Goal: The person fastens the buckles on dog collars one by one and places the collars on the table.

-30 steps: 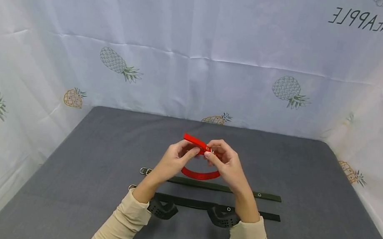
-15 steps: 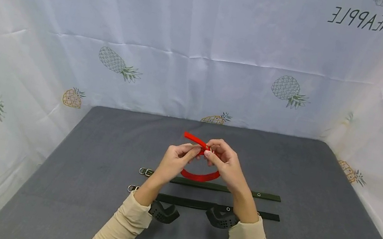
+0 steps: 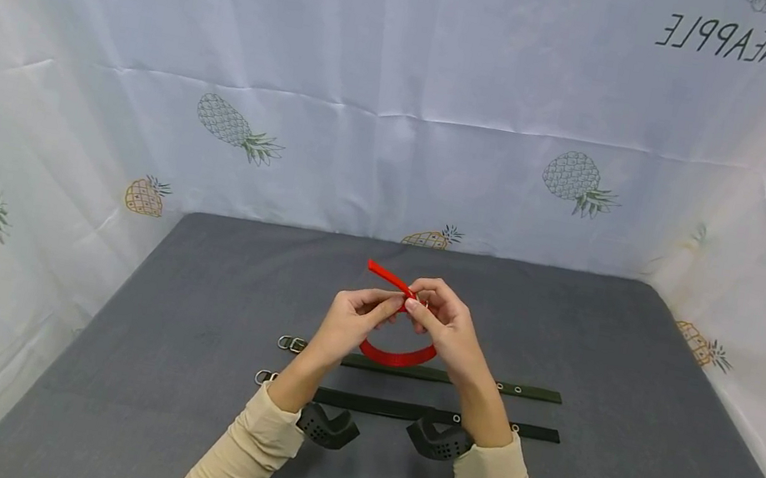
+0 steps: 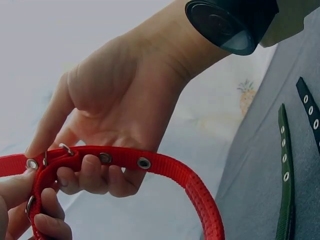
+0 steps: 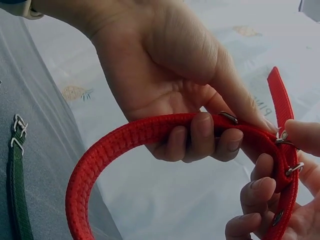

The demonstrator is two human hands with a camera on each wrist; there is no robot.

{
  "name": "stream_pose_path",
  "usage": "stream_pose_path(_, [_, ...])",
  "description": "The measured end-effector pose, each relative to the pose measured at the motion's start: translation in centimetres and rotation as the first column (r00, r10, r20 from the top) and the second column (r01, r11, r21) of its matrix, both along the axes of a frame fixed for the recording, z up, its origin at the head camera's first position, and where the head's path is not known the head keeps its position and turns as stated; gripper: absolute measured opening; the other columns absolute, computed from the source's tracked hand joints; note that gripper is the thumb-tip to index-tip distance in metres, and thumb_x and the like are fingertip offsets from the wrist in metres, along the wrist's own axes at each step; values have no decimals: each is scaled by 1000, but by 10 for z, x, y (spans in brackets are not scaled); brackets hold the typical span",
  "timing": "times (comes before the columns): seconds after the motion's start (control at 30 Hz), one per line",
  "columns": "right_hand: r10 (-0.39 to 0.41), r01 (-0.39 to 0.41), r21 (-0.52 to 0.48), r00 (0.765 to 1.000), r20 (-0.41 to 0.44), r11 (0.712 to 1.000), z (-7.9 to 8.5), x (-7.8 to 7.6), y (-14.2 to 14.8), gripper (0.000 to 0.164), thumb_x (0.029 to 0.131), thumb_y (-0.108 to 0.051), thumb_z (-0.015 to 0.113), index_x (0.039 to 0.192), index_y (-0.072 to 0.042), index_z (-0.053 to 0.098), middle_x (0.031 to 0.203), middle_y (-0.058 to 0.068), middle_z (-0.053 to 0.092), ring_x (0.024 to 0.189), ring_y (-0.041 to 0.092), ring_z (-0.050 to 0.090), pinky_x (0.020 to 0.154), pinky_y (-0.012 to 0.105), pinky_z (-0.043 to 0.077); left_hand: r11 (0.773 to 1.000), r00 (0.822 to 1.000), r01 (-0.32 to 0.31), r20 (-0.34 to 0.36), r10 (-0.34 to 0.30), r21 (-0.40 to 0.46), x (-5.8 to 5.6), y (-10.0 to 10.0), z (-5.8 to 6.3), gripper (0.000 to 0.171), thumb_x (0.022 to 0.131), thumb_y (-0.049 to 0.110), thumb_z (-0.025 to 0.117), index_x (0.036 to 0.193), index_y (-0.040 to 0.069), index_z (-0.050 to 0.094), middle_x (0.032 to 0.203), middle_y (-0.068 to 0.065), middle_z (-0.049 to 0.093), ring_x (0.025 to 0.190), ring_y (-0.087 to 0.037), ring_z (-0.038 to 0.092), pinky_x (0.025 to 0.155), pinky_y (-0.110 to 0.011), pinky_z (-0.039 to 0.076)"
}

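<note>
A red dog collar with metal eyelets is bent into a loop in the air, its free end sticking out up and left. My left hand pinches the strap near the buckle, fingers curled under it in the left wrist view. My right hand holds the buckle end, fingers curled round the padded band in the right wrist view. Both thumbs meet at the buckle. The free end passes through the metal frame. An eyelet lies by the fingertips; whether the prong is in it, I cannot tell.
Two more collars, a dark green one and a blackish one, lie straight and parallel on the grey table under my forearms. A pineapple-print curtain stands behind and at both sides.
The free end has turned more edge-on and tilts up slightly more. My right hand has shifted a little left, and the bottom of the loop hangs slightly lower. Both hands keep their hold.
</note>
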State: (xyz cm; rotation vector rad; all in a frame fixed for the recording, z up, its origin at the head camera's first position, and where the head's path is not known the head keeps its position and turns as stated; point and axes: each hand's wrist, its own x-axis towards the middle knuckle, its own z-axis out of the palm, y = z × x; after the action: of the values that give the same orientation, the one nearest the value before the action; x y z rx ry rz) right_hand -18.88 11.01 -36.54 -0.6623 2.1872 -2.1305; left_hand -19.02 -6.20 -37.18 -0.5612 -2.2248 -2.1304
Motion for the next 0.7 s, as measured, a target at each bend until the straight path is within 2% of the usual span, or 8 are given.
stream_pose_path(0.33, [25,-25,-10,1000,-3,1000,0,1,-2,11,99,-14,54,106,-23,54,82,-9,55,67,8,46,65,22,41,1000,998,-8,62,8,-4,1,-2,3,26,94,13,62,108,-9,68,71,13,59,68,-6,51,66,-19,44])
stream_pose_path(0.7, [64,-64,-28,998,9,998,-1,0,-3,12,99,-15,54,106,-24,54,83,-6,55,69,9,46,66,23,41,1000,991,-12,132,15,-25,-1,-6,4,25,93,15,64,105,-7,69,69,12,59,70,-12,51,66,-21,43])
